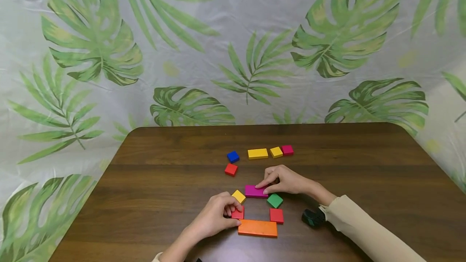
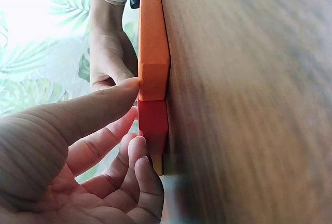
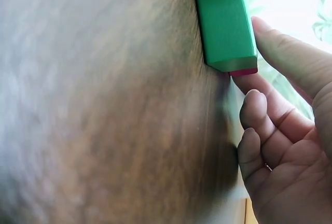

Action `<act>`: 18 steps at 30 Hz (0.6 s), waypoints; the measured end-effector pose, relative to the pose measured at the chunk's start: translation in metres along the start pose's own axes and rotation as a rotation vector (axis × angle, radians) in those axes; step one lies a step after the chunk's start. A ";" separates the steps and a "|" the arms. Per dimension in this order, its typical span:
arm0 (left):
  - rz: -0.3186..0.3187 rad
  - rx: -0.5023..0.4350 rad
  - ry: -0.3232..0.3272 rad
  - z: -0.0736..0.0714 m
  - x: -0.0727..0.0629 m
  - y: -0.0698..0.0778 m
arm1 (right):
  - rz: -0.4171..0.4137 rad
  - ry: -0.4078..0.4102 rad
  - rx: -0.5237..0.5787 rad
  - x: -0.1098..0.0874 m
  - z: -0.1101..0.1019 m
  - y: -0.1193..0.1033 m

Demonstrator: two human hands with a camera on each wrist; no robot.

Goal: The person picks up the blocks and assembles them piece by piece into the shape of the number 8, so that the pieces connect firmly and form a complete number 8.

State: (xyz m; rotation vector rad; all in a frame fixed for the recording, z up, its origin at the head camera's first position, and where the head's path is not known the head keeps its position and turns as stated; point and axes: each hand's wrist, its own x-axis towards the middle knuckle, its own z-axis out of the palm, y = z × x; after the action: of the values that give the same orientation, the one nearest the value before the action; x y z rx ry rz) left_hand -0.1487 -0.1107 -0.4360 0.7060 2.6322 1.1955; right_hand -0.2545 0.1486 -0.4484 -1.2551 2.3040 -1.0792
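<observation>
Wooden blocks form a ring on the table: an orange rectangular block nearest me, a red square block at left, another red square block at right, a yellow block, a green block and a purple rectangular block at the far side. My left hand touches the orange block's left corner with its thumb, and its bent fingers rest at the left red block. The right hand pinches the purple block's right end between thumb and index finger. In the right wrist view, the green block partly hides the purple one.
Farther back on the brown table lie a blue block, a red block, a yellow rectangular block, a yellow square block and a pink-red block. A leaf-patterned curtain hangs behind the table.
</observation>
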 end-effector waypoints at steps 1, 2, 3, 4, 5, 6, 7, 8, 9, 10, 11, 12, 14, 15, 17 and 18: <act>0.001 0.002 0.001 0.000 0.000 0.000 | 0.001 0.001 0.001 0.000 0.000 0.000; 0.001 0.002 0.001 0.000 0.000 0.000 | 0.000 0.003 0.000 0.000 0.000 0.000; 0.000 0.003 0.001 0.000 0.000 0.000 | -0.001 0.005 0.000 0.000 0.001 0.000; -0.001 0.002 0.000 0.000 0.000 0.000 | -0.002 0.006 -0.002 0.000 0.001 -0.001; -0.002 0.002 -0.001 0.000 0.000 0.000 | -0.003 0.007 -0.006 -0.001 0.001 -0.001; -0.004 0.001 -0.003 0.000 0.000 0.000 | -0.009 0.008 -0.011 -0.001 0.001 -0.001; -0.006 0.000 -0.005 0.000 0.000 0.000 | -0.011 0.007 -0.017 -0.001 0.001 -0.001; -0.009 -0.002 -0.007 0.000 0.000 0.000 | -0.014 0.007 -0.022 -0.001 0.002 -0.002; -0.011 -0.003 -0.007 0.000 0.000 0.000 | -0.018 0.008 -0.028 -0.001 0.002 -0.001; -0.011 -0.003 -0.007 0.000 0.000 0.000 | -0.020 0.008 -0.029 -0.001 0.002 -0.001; -0.013 -0.003 -0.008 0.001 0.000 0.000 | -0.024 0.008 -0.032 0.000 0.002 -0.002; -0.014 -0.004 -0.008 0.001 0.000 0.000 | -0.026 0.009 -0.033 0.000 0.002 -0.002; -0.012 -0.003 -0.004 0.000 0.000 0.000 | -0.021 0.012 -0.029 0.000 0.002 -0.001; -0.011 -0.002 -0.003 0.000 0.000 0.000 | -0.020 0.012 -0.027 0.000 0.002 -0.001; -0.009 -0.001 -0.004 0.000 0.000 0.000 | -0.015 0.011 -0.028 0.001 0.002 0.000; -0.008 0.000 -0.005 0.000 0.000 0.000 | -0.011 0.010 -0.028 0.000 0.002 0.000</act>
State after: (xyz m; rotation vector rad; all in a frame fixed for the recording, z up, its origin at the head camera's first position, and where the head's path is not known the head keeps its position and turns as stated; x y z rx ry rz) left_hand -0.1491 -0.1106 -0.4362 0.6968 2.6291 1.1897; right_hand -0.2537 0.1474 -0.4493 -1.2772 2.3297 -1.0632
